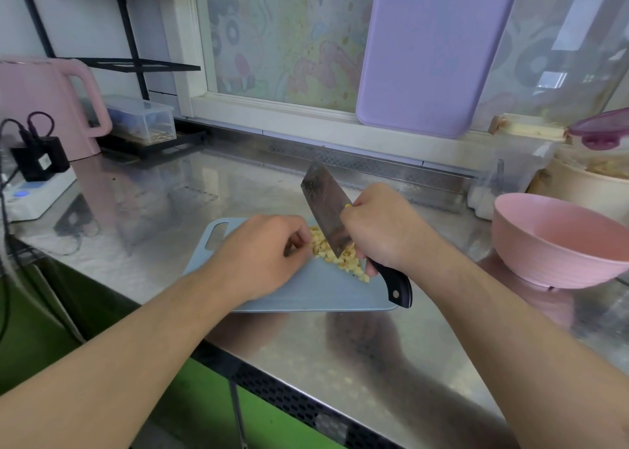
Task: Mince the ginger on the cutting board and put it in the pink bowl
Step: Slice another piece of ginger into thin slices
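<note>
My right hand (pixel 377 230) grips the cleaver (pixel 326 207) over the ginger (pixel 340 258) on the cutting board (pixel 306 292), so my left hand's (pixel 262 251) curled fingers (pixel 299 235), bunching the pile, should stay tucked clear of the edge.

A home kitchen: a stainless-steel tabletop (pixel 238 189), a pink electric kettle (pixel 44 104), a cartoon-patterned window film (pixel 282 40), stacked food containers (pixel 520 162).

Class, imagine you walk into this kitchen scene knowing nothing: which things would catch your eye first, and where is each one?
First, the cleaver gripped by the right hand, its blade down in the pile of chopped ginger on the grey-blue cutting board at the centre of the steel counter. The left hand rests beside the pile with curled fingers. At the right edge the pink bowl appears empty.
</note>
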`<state>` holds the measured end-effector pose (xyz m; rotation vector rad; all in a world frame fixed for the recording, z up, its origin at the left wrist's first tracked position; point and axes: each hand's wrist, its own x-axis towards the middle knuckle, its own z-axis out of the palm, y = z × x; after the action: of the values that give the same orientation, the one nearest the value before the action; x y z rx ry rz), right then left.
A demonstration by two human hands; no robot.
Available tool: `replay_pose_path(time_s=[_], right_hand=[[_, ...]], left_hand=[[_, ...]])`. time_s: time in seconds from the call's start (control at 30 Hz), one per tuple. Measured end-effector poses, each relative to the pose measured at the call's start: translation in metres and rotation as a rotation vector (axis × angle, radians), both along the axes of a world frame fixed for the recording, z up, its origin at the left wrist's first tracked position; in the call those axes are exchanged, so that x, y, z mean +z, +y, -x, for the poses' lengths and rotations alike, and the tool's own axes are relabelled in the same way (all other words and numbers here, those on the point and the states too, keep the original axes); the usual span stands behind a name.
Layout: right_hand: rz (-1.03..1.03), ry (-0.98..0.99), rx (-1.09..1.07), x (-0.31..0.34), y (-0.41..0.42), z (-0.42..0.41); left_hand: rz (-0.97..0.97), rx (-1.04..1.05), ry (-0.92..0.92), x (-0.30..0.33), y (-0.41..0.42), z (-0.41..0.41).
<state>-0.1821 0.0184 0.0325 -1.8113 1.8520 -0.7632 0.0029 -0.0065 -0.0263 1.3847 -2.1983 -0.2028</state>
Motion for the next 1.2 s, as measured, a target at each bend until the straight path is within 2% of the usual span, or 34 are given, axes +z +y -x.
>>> replay_pose_path(time_s=[0.07, 0.13, 0.27, 0.33, 0.43, 0.53, 0.63, 0.73, 0.87, 1.2], right_hand=[[-0.002, -0.001, -0.001, 0.0, -0.001, 0.001], [-0.005, 0.004, -0.007, -0.001, -0.002, 0.002], [-0.016, 0.018, -0.049, -0.004, -0.004, 0.003], [-0.002, 0.012, -0.039, -0.002, -0.002, 0.001], [0.019, 0.05, 0.01, 0.001, 0.002, -0.001], [0.02, 0.054, 0.001, -0.001, 0.0, -0.001], [0.016, 0.055, -0.007, -0.002, 0.0, -0.002], [0.007, 0.081, 0.015, -0.001, 0.0, -0.002], [0.006, 0.053, -0.01, -0.002, -0.001, -0.001], [0.002, 0.018, 0.001, -0.002, 0.0, -0.003]], left_hand=[[0.055, 0.063, 0.057, 0.0, 0.001, -0.001], [0.045, 0.15, 0.221, 0.002, 0.0, -0.004], [-0.076, 0.29, 0.633, 0.011, -0.008, -0.019], [-0.168, 0.299, 0.692, 0.013, -0.009, -0.031], [-0.229, 0.312, 0.609, 0.007, -0.007, -0.044], [-0.18, 0.363, 0.404, 0.001, -0.002, -0.051], [-0.139, 0.37, 0.316, 0.001, 0.003, -0.05], [-0.138, 0.285, 0.246, 0.003, 0.007, -0.05], [-0.206, 0.131, 0.036, 0.002, 0.008, -0.049], [-0.229, 0.174, 0.122, 0.007, 0.004, -0.053]])
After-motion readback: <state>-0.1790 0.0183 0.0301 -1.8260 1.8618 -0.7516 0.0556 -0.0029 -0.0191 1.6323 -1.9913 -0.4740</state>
